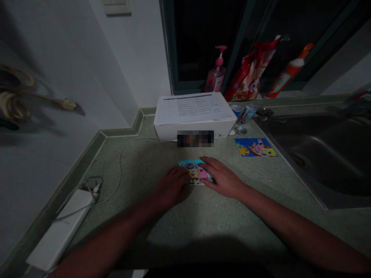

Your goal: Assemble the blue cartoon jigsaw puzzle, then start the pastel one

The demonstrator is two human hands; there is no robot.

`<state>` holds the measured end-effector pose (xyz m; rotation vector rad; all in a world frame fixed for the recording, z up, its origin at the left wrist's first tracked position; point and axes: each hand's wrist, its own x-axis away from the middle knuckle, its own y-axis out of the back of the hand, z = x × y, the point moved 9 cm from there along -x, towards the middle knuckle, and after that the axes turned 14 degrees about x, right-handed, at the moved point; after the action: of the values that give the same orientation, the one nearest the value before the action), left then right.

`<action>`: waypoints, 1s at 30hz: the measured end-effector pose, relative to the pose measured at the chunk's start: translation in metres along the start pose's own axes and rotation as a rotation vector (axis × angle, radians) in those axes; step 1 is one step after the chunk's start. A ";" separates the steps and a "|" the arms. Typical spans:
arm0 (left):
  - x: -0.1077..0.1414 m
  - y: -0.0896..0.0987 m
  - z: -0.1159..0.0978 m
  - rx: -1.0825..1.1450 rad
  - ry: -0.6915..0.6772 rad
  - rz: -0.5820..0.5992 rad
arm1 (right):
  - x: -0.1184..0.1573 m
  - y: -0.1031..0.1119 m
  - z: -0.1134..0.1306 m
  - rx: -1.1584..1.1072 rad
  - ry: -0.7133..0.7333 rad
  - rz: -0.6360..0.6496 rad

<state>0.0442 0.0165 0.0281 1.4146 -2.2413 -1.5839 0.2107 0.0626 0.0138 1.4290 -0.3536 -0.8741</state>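
A small colourful cartoon card lies flat on the green speckled counter. On its left edge rest the fingers of my left hand, bent a little and close together, with the thumb partly hidden. My right hand touches the card's right side, its fingers spread and lying nearly flat. Farther right, beside the sink, is a second cartoon card in blue, yellow and pink, with neither hand on it.
Behind the hands sits a white box with a printed sheet on top. Cans stand beside it. The sink is at the right. A white power strip with a cable lies left. Bottles and a red bag line the window.
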 end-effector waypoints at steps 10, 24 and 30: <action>0.000 -0.001 0.008 0.038 0.047 0.002 | -0.006 -0.003 0.005 0.000 0.061 0.041; -0.021 -0.001 0.010 0.020 0.163 0.234 | -0.010 -0.002 0.005 0.038 0.019 0.052; -0.015 -0.007 0.019 0.090 0.107 0.127 | -0.010 0.000 0.005 0.022 0.021 0.025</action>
<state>0.0478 0.0407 0.0201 1.3135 -2.3153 -1.3525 0.2009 0.0661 0.0176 1.4505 -0.3650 -0.8365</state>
